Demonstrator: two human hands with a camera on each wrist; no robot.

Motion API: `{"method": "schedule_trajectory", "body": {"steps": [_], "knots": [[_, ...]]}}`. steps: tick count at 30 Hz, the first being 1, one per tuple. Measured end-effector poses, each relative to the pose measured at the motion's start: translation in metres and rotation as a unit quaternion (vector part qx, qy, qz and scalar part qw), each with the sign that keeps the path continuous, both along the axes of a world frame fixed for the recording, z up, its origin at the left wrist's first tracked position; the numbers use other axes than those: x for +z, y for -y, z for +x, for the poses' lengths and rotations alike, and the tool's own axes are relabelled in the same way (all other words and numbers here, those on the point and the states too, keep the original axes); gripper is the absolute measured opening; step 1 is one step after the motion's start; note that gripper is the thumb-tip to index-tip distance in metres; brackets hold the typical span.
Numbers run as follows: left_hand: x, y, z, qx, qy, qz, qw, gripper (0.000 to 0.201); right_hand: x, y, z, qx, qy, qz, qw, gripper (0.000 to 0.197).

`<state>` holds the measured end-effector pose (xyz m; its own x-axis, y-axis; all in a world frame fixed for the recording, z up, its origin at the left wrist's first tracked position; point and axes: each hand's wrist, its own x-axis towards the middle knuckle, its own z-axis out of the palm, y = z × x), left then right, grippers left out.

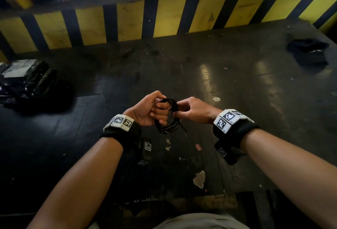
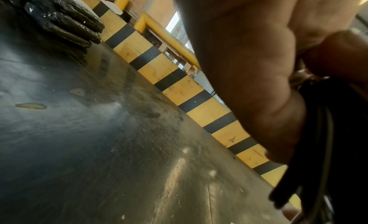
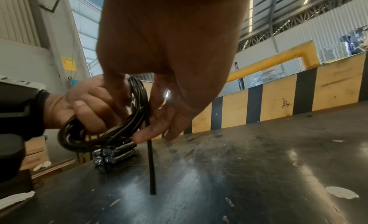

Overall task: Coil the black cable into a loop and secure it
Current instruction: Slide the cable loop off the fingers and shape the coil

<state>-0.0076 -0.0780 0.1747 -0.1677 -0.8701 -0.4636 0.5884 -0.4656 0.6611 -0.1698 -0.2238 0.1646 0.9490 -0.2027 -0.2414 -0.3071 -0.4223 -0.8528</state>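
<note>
**Coil formed; free end being wrapped to lock it**

Step in hand, as judged: the securing stage. The black cable (image 1: 166, 117) is already gathered into a small multi-turn loop, held in the air above the dark counter (image 1: 228, 82), between both hands.

Left hand (image 1: 148, 111): fingers curled tight through the loop, gripping the bundled turns. Right hand (image 1: 193, 110): thumb and forefinger pinch the cable at the top of the coil; the right wrist view shows the other fingers (image 3: 151, 133) loosely extended beside a straight free tail that hangs down toward the counter.

Next move probably calls for passing that tail around or through the turns and pulling it snug, while the left grip keeps the turns from springing apart.

Materials: cable is thin, glossy, smooth-jacketed, stiff enough to keep a round shape. Counter is black, scuffed, with a dull sheen and pale flecks. Behind it, a yellow-and-black striped barrier (image 1: 127, 20).
</note>
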Motion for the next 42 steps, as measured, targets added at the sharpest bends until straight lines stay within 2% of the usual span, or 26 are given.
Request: {"method": "schedule_trajectory", "body": {"steps": [4, 9, 13, 16, 19, 20, 24, 29, 32, 37, 39, 42], "knots": [[0.001, 0.003, -0.002, 0.015, 0.033, 0.001, 0.999, 0.041, -0.001, -0.005, 0.000, -0.007, 0.001, -0.014, 1.000, 0.016], [-0.007, 0.005, -0.007, 0.065, 0.166, 0.018, 0.984, 0.041, 0.008, -0.008, -0.002, -0.013, -0.036, -0.094, 0.995, 0.027], [-0.012, 0.010, -0.011, 0.075, 0.266, 0.045, 0.960, 0.042, 0.006, 0.000, -0.008, -0.014, -0.059, -0.113, 0.992, 0.025], [-0.007, 0.017, -0.022, 0.039, 0.378, 0.033, 0.924, 0.049, 0.003, 0.004, -0.012, -0.007, -0.076, -0.132, 0.988, 0.024], [-0.004, 0.029, -0.032, -0.006, 0.533, -0.011, 0.846, 0.047, 0.006, 0.011, -0.014, -0.011, -0.071, -0.161, 0.984, 0.021], [-0.005, 0.033, -0.034, -0.002, 0.560, -0.021, 0.828, 0.045, 0.008, 0.015, -0.016, -0.015, -0.065, -0.169, 0.983, 0.020], [-0.016, 0.042, -0.040, 0.052, 0.566, -0.048, 0.821, 0.037, 0.012, 0.032, -0.028, -0.025, -0.056, -0.196, 0.979, 0.024], [-0.031, 0.052, -0.055, 0.093, 0.551, -0.083, 0.825, 0.037, -0.002, 0.043, -0.046, -0.084, -0.049, -0.136, 0.986, 0.024], [-0.032, 0.057, -0.060, 0.068, 0.564, -0.083, 0.818, 0.033, -0.009, 0.045, -0.051, -0.111, -0.050, -0.168, 0.978, 0.026], [-0.020, 0.069, -0.067, -0.049, 0.575, -0.050, 0.815, 0.028, -0.013, 0.048, -0.061, -0.097, -0.057, -0.229, 0.967, 0.020], [-0.016, 0.076, -0.074, -0.057, 0.586, -0.022, 0.808, 0.027, -0.013, 0.052, -0.062, -0.090, -0.049, -0.240, 0.965, 0.019], [-0.016, 0.082, -0.080, -0.035, 0.604, -0.023, 0.796, 0.031, -0.008, 0.059, -0.064, -0.103, -0.022, -0.248, 0.963, 0.023]]}}
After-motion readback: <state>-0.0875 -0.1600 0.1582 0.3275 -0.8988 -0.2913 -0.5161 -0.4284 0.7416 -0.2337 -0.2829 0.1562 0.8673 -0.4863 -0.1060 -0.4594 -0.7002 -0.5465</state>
